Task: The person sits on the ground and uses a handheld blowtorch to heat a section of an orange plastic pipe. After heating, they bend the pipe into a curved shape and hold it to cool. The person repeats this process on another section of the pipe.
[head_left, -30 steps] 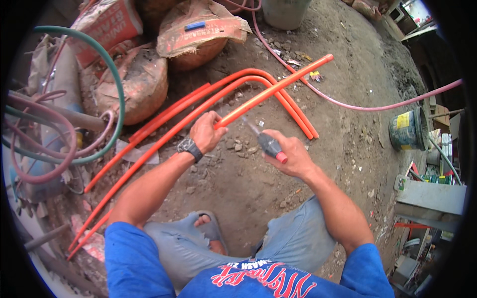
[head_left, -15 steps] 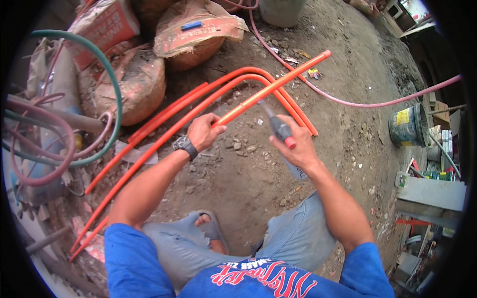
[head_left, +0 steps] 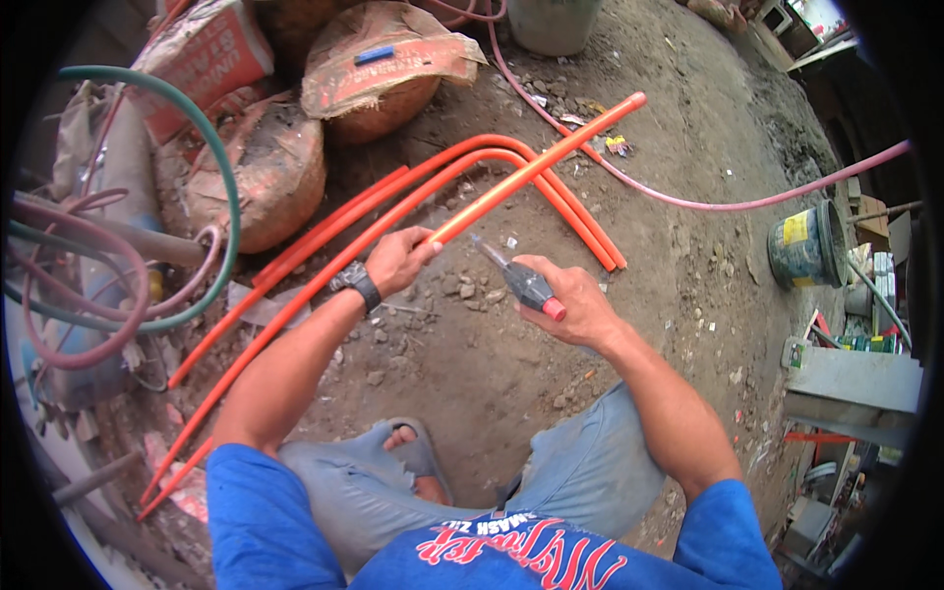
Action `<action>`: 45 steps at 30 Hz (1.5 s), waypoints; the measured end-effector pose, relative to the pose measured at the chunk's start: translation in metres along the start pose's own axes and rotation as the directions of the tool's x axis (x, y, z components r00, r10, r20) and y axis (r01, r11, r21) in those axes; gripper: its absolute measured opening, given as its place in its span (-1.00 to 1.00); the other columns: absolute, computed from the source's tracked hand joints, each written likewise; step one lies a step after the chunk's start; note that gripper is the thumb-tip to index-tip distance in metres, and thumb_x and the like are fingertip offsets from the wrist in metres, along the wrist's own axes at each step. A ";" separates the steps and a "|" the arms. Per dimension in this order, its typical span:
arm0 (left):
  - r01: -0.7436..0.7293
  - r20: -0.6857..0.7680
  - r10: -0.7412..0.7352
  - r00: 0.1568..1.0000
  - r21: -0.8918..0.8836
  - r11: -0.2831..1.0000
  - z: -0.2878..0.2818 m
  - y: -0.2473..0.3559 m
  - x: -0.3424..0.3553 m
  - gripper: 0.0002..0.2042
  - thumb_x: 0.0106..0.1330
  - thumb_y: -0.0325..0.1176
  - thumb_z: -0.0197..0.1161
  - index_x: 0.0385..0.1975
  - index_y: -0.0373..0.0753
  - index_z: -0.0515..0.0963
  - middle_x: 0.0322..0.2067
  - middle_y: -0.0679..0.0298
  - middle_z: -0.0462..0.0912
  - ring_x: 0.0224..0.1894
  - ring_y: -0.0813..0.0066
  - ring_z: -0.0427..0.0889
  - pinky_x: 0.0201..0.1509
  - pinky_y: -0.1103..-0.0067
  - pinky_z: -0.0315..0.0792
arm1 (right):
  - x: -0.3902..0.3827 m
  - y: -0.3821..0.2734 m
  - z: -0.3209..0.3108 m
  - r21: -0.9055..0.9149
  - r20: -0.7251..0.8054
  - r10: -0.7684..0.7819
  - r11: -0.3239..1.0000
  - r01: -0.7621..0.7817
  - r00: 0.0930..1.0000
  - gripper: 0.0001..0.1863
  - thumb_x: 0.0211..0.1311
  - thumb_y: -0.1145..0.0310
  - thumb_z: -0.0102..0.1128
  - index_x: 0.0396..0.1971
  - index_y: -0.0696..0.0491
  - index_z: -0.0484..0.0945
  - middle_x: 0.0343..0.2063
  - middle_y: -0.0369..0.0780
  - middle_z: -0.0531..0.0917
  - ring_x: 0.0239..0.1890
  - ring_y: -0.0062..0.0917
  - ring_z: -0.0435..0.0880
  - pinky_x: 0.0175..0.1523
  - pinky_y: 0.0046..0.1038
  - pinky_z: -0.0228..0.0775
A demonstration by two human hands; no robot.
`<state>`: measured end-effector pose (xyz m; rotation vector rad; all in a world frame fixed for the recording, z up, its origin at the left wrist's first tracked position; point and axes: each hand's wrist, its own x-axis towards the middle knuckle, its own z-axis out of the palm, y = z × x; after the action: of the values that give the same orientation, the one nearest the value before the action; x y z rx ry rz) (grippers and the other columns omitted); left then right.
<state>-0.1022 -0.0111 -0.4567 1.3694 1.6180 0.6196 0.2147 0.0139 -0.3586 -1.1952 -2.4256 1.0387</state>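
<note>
My left hand [head_left: 398, 262] is closed around the near end of a straight orange plastic pipe [head_left: 560, 154]. The pipe slants up to the right, its far end raised across two bent orange pipes [head_left: 393, 214] on the ground. In my right hand [head_left: 580, 303] is a gas torch [head_left: 531, 285] with a dark body, a red knob and a thin metal nozzle. The nozzle tip points up and left, just below the held pipe and a little apart from it, close to my left hand. My palm hides most of the torch's lower part. No flame can be made out.
Torn sacks [head_left: 256, 177] with hardened lumps stand at the far left, a blue object [head_left: 374, 55] on one. Green hose [head_left: 221, 147] and pink hose [head_left: 88, 359] coil at the left. Another pink hose [head_left: 728, 206] crosses the dirt towards a dark bucket [head_left: 808, 246].
My right hand has brought the torch nozzle left and down along the pipe towards my left hand. The held pipe has shifted slightly to the left.
</note>
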 end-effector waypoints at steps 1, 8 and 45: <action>0.014 0.010 -0.014 1.000 -0.028 1.000 0.000 0.001 0.000 -0.62 0.49 -0.10 0.28 0.02 -0.32 0.66 -0.36 0.19 0.75 -0.28 0.42 0.71 -0.12 0.42 0.55 | -0.001 -0.002 0.001 -0.016 0.056 0.000 1.000 0.001 0.998 -0.39 0.20 0.29 0.50 0.25 0.03 0.50 -0.17 -0.05 0.75 -0.12 -0.26 0.80 0.05 -0.28 0.59; 0.074 0.096 -0.061 0.994 -0.141 0.987 -0.003 -0.003 0.008 -0.65 0.59 -0.11 0.19 0.06 -0.30 0.57 -0.38 0.42 0.64 -0.42 0.70 0.46 -0.32 0.64 0.40 | 0.000 0.002 -0.006 -0.014 -0.062 0.042 0.999 -0.043 0.997 -0.40 0.21 0.28 0.48 0.25 0.01 0.50 -0.14 -0.05 0.76 -0.10 -0.23 0.80 0.05 -0.26 0.59; 0.233 0.334 -0.087 0.938 -0.428 0.873 -0.025 0.006 0.010 -0.82 0.50 -0.29 0.23 -0.08 -0.27 0.51 -0.32 0.25 0.74 -0.52 0.65 0.53 -0.44 0.64 0.43 | 0.003 -0.003 -0.002 0.053 -0.155 0.029 0.998 -0.021 0.988 -0.35 0.18 0.27 0.50 0.28 -0.03 0.47 -0.17 0.01 0.76 -0.11 -0.03 0.78 0.03 -0.16 0.61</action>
<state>-0.1210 0.0039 -0.4432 0.9105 1.2172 0.6091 0.2117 0.0161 -0.3551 -1.2439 -2.2580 0.9700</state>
